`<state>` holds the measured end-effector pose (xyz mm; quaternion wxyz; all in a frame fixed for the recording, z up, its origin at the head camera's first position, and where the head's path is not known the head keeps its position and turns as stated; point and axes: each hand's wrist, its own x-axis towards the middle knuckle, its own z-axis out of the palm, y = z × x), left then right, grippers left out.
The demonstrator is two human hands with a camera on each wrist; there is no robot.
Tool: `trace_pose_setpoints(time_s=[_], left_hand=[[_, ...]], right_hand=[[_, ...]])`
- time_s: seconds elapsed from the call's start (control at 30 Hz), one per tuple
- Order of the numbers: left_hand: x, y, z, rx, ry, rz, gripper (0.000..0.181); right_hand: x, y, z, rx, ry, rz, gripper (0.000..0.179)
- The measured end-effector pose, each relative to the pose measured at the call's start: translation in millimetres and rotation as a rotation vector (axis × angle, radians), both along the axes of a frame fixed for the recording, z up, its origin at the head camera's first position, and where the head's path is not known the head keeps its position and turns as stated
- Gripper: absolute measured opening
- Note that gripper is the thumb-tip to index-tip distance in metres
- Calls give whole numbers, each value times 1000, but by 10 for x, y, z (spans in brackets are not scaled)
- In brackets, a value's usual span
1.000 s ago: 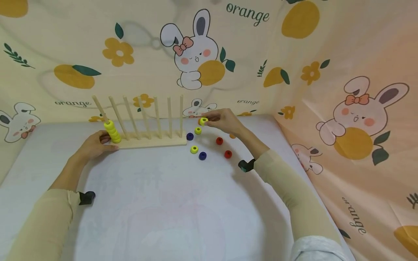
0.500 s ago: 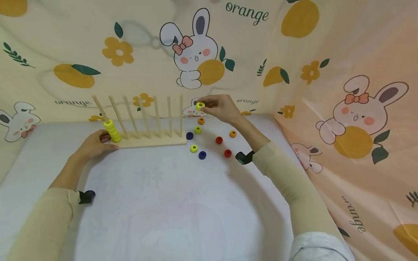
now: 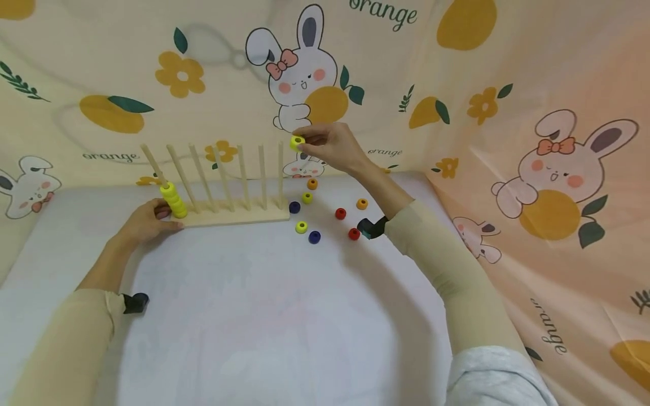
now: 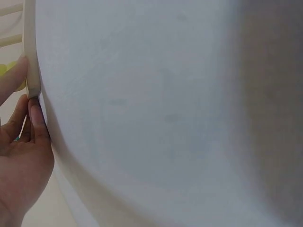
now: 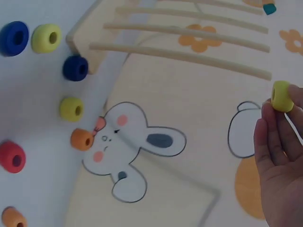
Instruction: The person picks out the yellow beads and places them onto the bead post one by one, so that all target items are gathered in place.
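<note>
A wooden peg rack (image 3: 238, 219) with several upright pegs stands on the table. Several yellow beads (image 3: 174, 201) are stacked on its leftmost peg. My left hand (image 3: 144, 223) holds the left end of the base, thumb in front; the left wrist view shows the fingers of that hand (image 4: 28, 161) against the base end (image 4: 31, 71). My right hand (image 3: 335, 145) pinches a yellow bead (image 3: 297, 142) in the air, just right of the rightmost peg's top. In the right wrist view this bead (image 5: 282, 96) sits between thumb and fingertips, apart from the pegs.
Loose beads lie right of the rack: yellow beads (image 3: 302, 227), blue beads (image 3: 315, 237), red beads (image 3: 341, 213) and orange beads (image 3: 362, 204). A patterned cloth (image 3: 376, 73) hangs behind and to the right of the white table (image 3: 244, 316).
My right hand has lifted the yellow bead off the table and carried it up and left toward the rightmost peg. The left hand keeps its place on the rack.
</note>
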<state>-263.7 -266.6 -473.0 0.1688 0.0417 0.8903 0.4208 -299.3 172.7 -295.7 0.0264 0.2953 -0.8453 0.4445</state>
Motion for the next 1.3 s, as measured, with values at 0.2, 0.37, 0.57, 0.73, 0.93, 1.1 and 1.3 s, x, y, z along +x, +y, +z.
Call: trace_pose_setpoints(time_s=[0.2, 0.37, 0.57, 0.73, 0.93, 1.1, 1.3], left_hand=[[24, -4, -21, 15, 24, -6, 93], [9, -18, 10, -5, 36, -5, 93], [22, -10, 30, -13, 24, -15, 93], [77, -22, 21, -23, -5, -1, 93], [95, -24, 38, -23, 24, -9, 92], [63, 0, 55, -22, 35, -10, 94], [53, 34, 52, -6, 22, -11, 91]], right_hand=[[-74, -135, 60, 15, 16, 15, 29], [-114, -276, 137, 21, 0, 52, 30], [-128, -477, 188, 41, 11, 84, 32], [-160, -662, 195, 53, 33, 113, 33], [-193, -838, 223, 20, -32, 130, 30], [-228, -974, 245, 0, -70, 110, 32], [-266, -1164, 238, -23, -112, 98, 33]])
